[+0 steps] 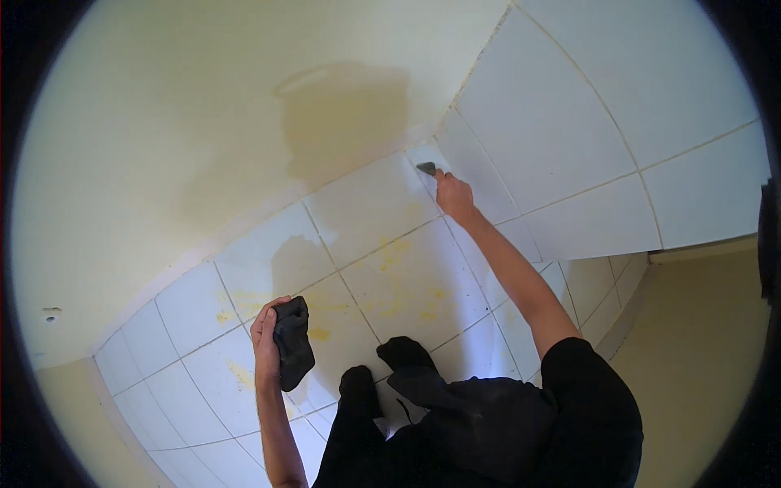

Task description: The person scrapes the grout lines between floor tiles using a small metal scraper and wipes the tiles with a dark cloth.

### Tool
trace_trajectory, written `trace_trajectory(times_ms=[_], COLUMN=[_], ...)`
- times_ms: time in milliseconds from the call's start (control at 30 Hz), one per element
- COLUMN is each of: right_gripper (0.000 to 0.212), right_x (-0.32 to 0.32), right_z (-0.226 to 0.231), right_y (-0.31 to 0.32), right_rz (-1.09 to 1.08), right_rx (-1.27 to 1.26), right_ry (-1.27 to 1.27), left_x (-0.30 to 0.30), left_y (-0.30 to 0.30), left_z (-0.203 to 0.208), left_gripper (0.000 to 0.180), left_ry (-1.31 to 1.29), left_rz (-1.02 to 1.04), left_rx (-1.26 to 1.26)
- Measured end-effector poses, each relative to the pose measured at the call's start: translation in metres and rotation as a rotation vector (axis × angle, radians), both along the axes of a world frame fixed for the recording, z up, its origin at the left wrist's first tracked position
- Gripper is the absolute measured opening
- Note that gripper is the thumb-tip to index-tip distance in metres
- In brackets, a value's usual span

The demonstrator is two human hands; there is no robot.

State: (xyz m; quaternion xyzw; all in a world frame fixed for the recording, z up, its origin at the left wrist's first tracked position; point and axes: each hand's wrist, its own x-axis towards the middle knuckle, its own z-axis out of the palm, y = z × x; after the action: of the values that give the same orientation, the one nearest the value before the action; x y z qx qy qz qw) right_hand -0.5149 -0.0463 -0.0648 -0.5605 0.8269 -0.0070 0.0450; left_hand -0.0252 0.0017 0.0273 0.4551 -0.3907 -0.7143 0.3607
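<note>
Currently, black cloth point(295, 346) is gripped by left hand point(266, 332), lower left of centre | small scraper point(426, 168) is clasped in right hand point(454, 195), upper centre | yellow-stained floor tiles point(400, 281) are seen mid-frame

The cloth point(294, 346) at lower left was black, the scraper point(427, 168) near upper centre dark grey. White, gridded floor tiles point(260, 244) carried yellow blotches point(320, 334); the upper-left wall point(179, 146) was cream.

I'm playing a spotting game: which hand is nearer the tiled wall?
Right: the right hand is close beside the tiled wall, holding a scraper. The left hand is farther off, over the floor to the left, holding a black cloth.
</note>
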Motion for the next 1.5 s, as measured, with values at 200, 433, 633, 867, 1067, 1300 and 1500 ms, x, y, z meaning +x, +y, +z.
trace_trajectory(times_ms=[200, 433, 633, 867, 1067, 1300, 1500], right_gripper=[0.017, 0.017, 0.018, 0.018, 0.015, 0.019, 0.015], right_x=[-0.025, -0.03, -0.028, -0.048, -0.059, -0.056, -0.079], right_z=[0.002, 0.007, 0.059, 0.048, 0.016, 0.059, 0.025], right_y=[-0.054, -0.091, -0.101, -0.107, -0.102, -0.124, -0.116], right_rz=[0.059, 0.22, 0.199, 0.279, 0.302, 0.386, 0.319], right_rx=[-0.041, 0.099, 0.195, 0.309, 0.203, 0.333, 0.257], right_ry=[0.037, 0.139, 0.194, 0.197, 0.142, 0.16, 0.209], left_x=[0.006, 0.006, 0.006, 0.009, 0.009, 0.017, 0.008], left_y=[0.001, 0.001, -0.002, -0.002, -0.003, -0.003, -0.003], left_z=[-0.001, -0.005, -0.003, -0.005, -0.007, -0.005, -0.006], left_gripper=[0.036, 0.036, 0.035, 0.035, 0.035, 0.035, 0.035], left_ry=[-0.025, -0.013, -0.01, 0.004, -0.021, -0.02, 0.016], left_rz=[0.027, 0.034, 0.057, 0.043, 0.051, 0.057, 0.045], left_rx=[-0.005, 0.0, 0.012, 0.012, -0.007, -0.008, 0.02])
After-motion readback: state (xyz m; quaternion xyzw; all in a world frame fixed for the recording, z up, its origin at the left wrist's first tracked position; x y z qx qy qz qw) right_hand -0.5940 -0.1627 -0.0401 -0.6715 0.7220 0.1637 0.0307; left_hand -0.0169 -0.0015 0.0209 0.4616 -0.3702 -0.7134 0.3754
